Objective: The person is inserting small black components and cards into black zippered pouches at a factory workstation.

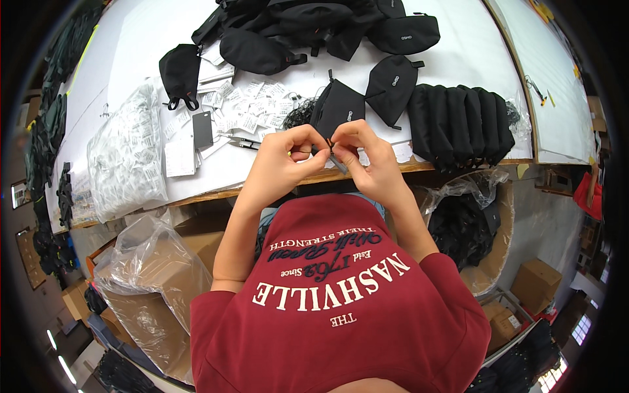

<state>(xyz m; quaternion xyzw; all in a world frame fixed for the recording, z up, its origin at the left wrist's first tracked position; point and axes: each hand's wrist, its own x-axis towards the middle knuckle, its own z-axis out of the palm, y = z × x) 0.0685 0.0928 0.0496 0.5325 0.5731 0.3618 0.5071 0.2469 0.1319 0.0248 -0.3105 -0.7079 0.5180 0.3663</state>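
Observation:
At the table's front edge, my left hand [288, 154] and my right hand [372, 160] meet with thumbs and forefingers pinched. Between their fingertips is a thin black cord [329, 143], mostly hidden by the fingers. Below it, partly behind my right thumb, hangs a narrow grey piece that looks like a tag [339, 164]. A black zip pouch [341, 105] lies just beyond my fingertips. To its left are a tangle of black strings [300, 114] and a loose heap of white paper tags [252, 108].
More black pouches [403, 34] lie at the back, and a row of pouches [458, 124] stands at right. A clear bag of white labels [128, 150] sits at left beside a dark grey card [202, 130]. Below are plastic-lined cartons [151, 262], the right one holding black items [464, 229].

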